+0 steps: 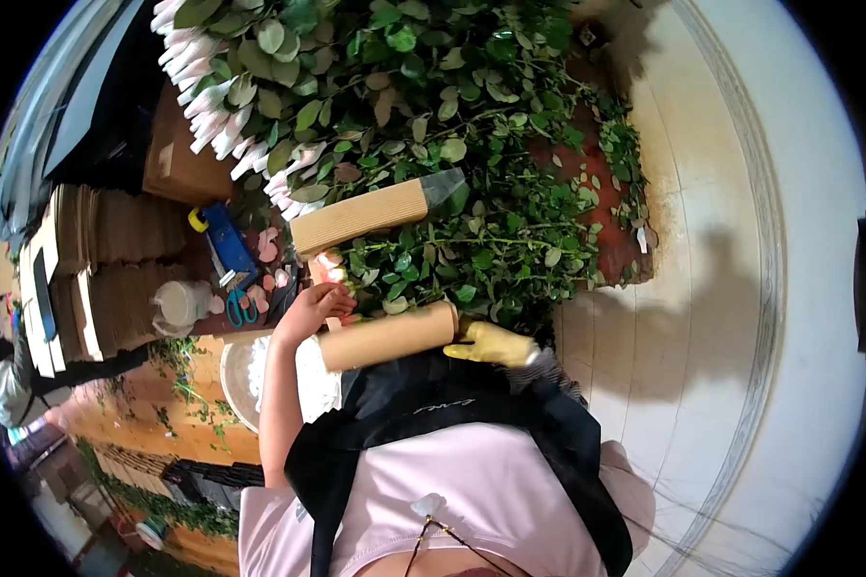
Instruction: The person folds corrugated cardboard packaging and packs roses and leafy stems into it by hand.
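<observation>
My bare left hand (320, 310) is at the left end of a brown cardboard roll (390, 337), beside pink rose heads (329, 267); its fingers are bent and partly blurred. At the roll's right end is my right hand (491, 343) in a yellow glove, its fingers pointing left and the thumb apart. The roll lies in front of my black apron (404, 389). Beyond it, a corrugated cardboard wrap (361, 216) with a clear plastic end rests on leafy green stems (433, 264).
A blue tape dispenser (226, 245), teal scissors (241, 307) and a plastic cup (185, 303) are at the left. Stacked cardboard (115, 274) stands farther left. White-wrapped bundles (212, 115) line the back left. A white basket (236, 385) is below the table. Another person's sleeve (8, 389) shows far left.
</observation>
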Tool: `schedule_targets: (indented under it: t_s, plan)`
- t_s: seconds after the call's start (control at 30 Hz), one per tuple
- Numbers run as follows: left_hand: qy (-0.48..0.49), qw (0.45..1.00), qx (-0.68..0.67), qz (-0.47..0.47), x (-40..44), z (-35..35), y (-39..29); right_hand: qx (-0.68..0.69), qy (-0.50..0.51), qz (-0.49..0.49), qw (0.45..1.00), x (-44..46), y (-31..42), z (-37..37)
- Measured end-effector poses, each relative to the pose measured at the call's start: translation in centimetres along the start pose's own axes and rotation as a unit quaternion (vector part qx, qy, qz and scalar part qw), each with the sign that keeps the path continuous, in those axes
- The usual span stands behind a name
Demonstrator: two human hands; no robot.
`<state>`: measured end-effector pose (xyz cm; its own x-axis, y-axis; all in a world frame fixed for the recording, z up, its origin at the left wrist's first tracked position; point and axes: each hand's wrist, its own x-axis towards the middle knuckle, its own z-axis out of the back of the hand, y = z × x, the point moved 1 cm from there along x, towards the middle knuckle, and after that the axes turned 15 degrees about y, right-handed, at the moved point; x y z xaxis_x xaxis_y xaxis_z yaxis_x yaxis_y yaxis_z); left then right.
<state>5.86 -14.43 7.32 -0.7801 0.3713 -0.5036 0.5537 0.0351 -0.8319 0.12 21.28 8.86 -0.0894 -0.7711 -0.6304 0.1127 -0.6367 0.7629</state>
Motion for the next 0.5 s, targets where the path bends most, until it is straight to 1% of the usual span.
schedule_targets:
  t_s: [0.03,0.07,0.1,0.13,0.17,0.2,0.23,0.27,0.3,0.33,0.37,0.4,0.43,0.47,0.5]
  plan:
    - [0.013,1.000,0.021,0.006,-0.5,0.0,0.0,0.110,0.041,0.144,0.983,-0.8,1.0,0.3]
    - [0.000,0.999,-0.031,0.015,-0.7,-0.2,-0.3,0.126,0.162,0.086,0.975,-3.4,4.6,3.4]
    - [0.015,0.999,-0.052,0.004,-0.7,0.1,0.0,0.240,0.135,0.128,0.953,-4.2,4.4,3.7]
    - [-0.004,0.998,-0.055,0.033,-0.3,0.4,0.2,0.334,0.136,0.310,0.880,-3.8,7.3,3.9]
    - [-0.027,0.996,-0.061,0.062,-0.3,0.8,1.2,0.420,0.138,0.472,0.762,-3.5,10.5,4.2]
    - [-0.020,0.958,0.260,-0.116,-0.9,2.4,4.7,0.385,0.166,0.465,0.780,-3.0,12.0,5.0]
    - [-0.035,0.970,0.224,-0.087,-1.1,2.3,3.9,0.347,0.194,0.459,0.794,-2.4,13.4,5.9]
    - [-0.052,0.979,0.186,-0.060,-1.3,2.2,3.0,0.263,0.226,0.343,0.873,-1.7,15.5,7.0]
    - [-0.047,0.997,0.039,-0.054,-1.7,2.3,3.3,0.023,0.179,0.310,0.933,0.3,17.4,8.0]
    - [-0.055,0.991,-0.111,-0.050,-2.1,2.5,3.5,-0.105,0.103,0.279,0.949,2.7,17.5,7.7]
    - [-0.063,0.941,-0.320,-0.093,-3.1,2.5,2.7,-0.227,0.014,0.245,0.942,5.8,16.3,7.4]
    - [-0.078,0.951,-0.267,-0.133,-5.1,3.7,1.8,-0.359,-0.072,0.169,0.915,9.6,13.3,7.6]
    - [-0.198,0.958,-0.183,-0.094,-7.6,4.6,0.5,-0.356,-0.083,0.155,0.918,11.7,11.6,7.5]
    - [-0.291,0.944,-0.131,-0.085,-10.0,5.9,0.6,-0.353,-0.093,0.141,0.920,13.7,9.9,7.4]
    - [-0.406,0.909,-0.030,-0.088,-12.2,7.8,1.7,-0.466,-0.109,0.090,0.873,13.8,10.5,6.9]
